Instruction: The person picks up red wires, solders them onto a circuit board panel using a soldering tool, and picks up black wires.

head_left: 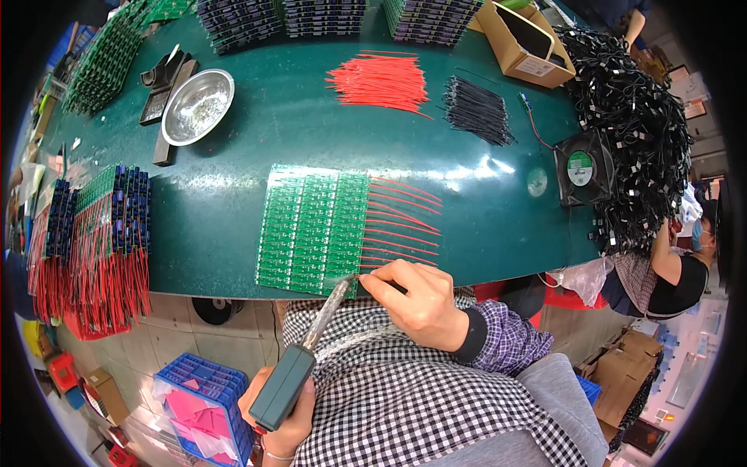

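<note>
A panel of small green circuit boards (pixel 311 229) lies flat at the table's near edge. Thin red wires (pixel 402 223) stick out to the right from its right edge in a row. My left hand (pixel 294 428) is wrapped round the dark green handle of a soldering iron (pixel 285 389). The iron slants up and right, its tip at the panel's lower right corner. There my right hand (pixel 424 305) is closed in a pinch at the board's edge, close to the iron's tip. A red wire appears to be between its fingertips, mostly hidden by them.
Loose red wires (pixel 379 81) and black wires (pixel 476 110) lie at the back. A metal bowl (pixel 198 107) stands back left, wired boards (pixel 109 249) at far left. A fan (pixel 580 168) and heaped black cables (pixel 634 132) crowd the right. A blue crate (pixel 198 373) sits below left.
</note>
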